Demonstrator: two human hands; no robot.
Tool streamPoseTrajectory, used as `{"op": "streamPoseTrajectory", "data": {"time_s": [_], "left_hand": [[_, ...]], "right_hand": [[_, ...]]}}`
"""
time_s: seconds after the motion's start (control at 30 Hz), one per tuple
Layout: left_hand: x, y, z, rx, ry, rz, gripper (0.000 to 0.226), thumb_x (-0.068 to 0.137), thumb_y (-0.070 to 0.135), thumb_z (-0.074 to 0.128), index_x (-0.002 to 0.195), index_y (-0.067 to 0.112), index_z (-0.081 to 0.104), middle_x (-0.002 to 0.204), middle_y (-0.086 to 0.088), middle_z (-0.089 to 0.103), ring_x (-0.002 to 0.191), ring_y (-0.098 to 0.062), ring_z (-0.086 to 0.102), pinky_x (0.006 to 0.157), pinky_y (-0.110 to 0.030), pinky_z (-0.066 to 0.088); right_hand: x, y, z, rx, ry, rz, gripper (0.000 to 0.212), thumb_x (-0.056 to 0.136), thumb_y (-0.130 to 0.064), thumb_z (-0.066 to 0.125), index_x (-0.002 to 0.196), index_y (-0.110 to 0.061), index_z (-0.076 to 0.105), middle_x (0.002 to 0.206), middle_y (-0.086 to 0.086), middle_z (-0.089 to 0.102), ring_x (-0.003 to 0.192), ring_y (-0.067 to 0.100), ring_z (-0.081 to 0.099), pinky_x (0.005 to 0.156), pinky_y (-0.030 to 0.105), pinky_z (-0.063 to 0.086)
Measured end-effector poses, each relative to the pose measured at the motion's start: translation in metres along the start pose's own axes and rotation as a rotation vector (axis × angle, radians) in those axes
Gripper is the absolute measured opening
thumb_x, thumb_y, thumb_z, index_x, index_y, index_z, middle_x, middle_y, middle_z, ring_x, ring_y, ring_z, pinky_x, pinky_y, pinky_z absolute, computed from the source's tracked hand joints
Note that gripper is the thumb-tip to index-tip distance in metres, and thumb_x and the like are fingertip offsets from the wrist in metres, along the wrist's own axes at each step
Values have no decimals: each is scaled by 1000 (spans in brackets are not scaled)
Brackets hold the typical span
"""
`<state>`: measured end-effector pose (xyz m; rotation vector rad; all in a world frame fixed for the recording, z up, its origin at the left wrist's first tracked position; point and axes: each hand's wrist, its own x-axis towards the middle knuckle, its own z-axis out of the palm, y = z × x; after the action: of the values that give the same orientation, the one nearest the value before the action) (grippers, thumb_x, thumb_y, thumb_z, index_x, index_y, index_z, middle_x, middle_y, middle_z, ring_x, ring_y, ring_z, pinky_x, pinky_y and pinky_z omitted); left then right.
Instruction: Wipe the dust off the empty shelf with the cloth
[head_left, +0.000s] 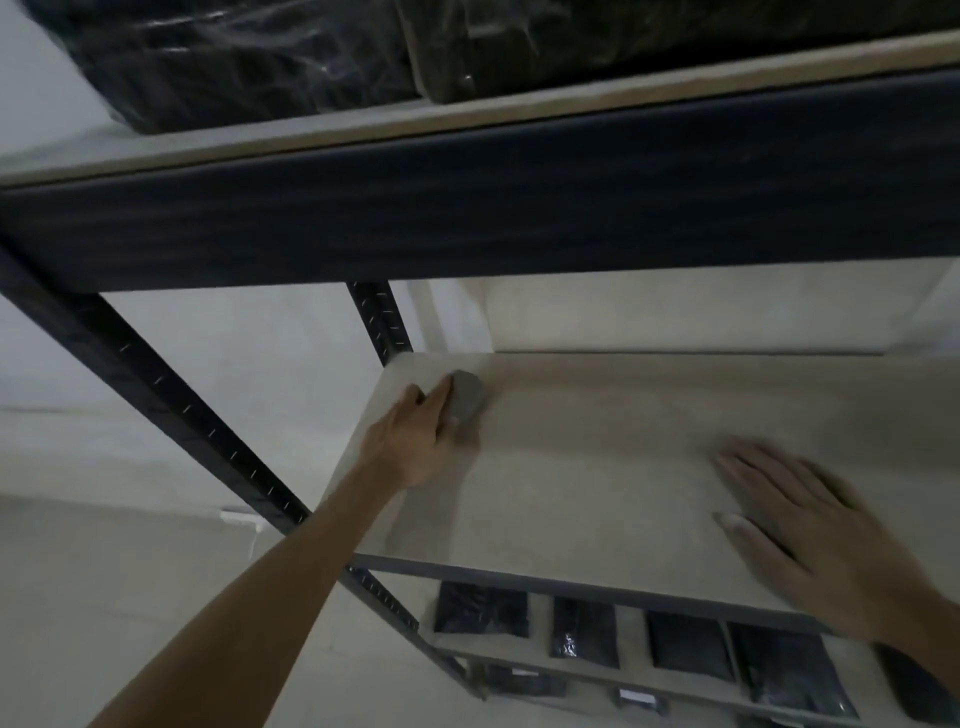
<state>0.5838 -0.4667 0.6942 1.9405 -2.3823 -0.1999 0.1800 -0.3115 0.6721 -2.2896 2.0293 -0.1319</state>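
Note:
The empty shelf (597, 467) is a pale board in a dark metal rack, at the middle of the head view. My left hand (415, 441) reaches to its far left corner and presses a small grey folded cloth (467, 396) onto the board, fingers closed over the cloth's near edge. My right hand (800, 525) lies flat on the board near the front right, fingers spread and slightly blurred, holding nothing.
A dark beam (467, 208) of the shelf above crosses the view, with black plastic-wrapped bundles (249, 57) on top. Dark uprights (156, 384) stand at the left. The lower shelf holds several black packets (685, 647). A pale wall lies behind.

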Motion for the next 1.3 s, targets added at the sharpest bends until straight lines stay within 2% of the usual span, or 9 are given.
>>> {"op": "streamPoseTrajectory", "data": {"time_s": [0.13, 0.27, 0.4, 0.5, 0.63, 0.77, 0.9, 1.03, 1.3], "left_hand": [[50, -26, -11, -103, 178, -133, 58, 105, 42, 40, 159, 26, 24, 151, -19, 42, 131, -42, 51, 102, -52, 46], [74, -33, 2, -41, 149, -187, 57, 107, 43, 32, 158, 21, 22, 147, -24, 41, 128, -45, 51, 103, -57, 46], [56, -26, 2, 2, 128, -102, 55, 107, 43, 28, 158, 24, 19, 146, -19, 41, 128, -41, 50, 100, -54, 46], [23, -6, 10, 57, 115, 69, 62, 101, 51, 14, 158, 27, 15, 139, -13, 47, 113, -37, 55, 82, -45, 47], [-2, 17, 7, -47, 26, 212, 54, 107, 45, 28, 159, 32, 18, 125, -10, 46, 109, -32, 54, 89, -42, 45], [50, -11, -10, -39, 195, 14, 48, 107, 41, 33, 154, 30, 29, 128, -17, 52, 116, -40, 56, 94, -50, 48], [83, -17, -4, -38, 127, -84, 49, 108, 38, 32, 154, 21, 30, 139, -22, 47, 126, -44, 53, 100, -56, 45], [57, -3, 2, 34, 178, 78, 48, 107, 38, 34, 154, 26, 28, 134, -18, 51, 118, -42, 56, 96, -51, 47], [-22, 34, 13, -127, 8, 561, 54, 107, 45, 28, 158, 35, 16, 126, -6, 48, 96, -22, 55, 85, -42, 52]], "right_hand": [[4, -15, 5, 4, 27, 12, 76, 97, -71, 10, 158, -29, 27, 167, -10, 21, 156, 12, 10, 124, 34, 8], [11, -45, 12, 19, 20, 2, 75, 96, -72, 9, 160, -34, 14, 169, -13, 8, 157, 14, 0, 126, 40, 7], [8, -51, 11, 5, 30, 15, 73, 97, -71, 11, 160, -35, 13, 169, -11, 9, 157, 15, 2, 126, 43, 11], [6, -52, 8, 5, 18, 22, 73, 96, -71, 11, 160, -35, 15, 169, -11, 11, 157, 16, 5, 126, 43, 13], [8, -54, 6, -6, 16, 31, 75, 95, -72, 10, 160, -35, 18, 169, -11, 12, 157, 16, 7, 125, 41, 13], [9, -52, 8, -16, 44, 23, 73, 96, -72, 15, 159, -35, 22, 168, -10, 19, 156, 17, 14, 124, 40, 15], [11, -49, 12, -17, 69, 18, 71, 97, -71, 19, 157, -35, 26, 166, -9, 25, 154, 18, 20, 122, 41, 17], [11, -49, 13, -23, 71, 14, 72, 97, -71, 18, 157, -33, 27, 166, -8, 24, 154, 18, 20, 122, 39, 14], [8, -52, 5, 24, 29, 20, 75, 94, -73, 13, 159, -36, 20, 168, -11, 16, 156, 17, 10, 123, 41, 10]]}}
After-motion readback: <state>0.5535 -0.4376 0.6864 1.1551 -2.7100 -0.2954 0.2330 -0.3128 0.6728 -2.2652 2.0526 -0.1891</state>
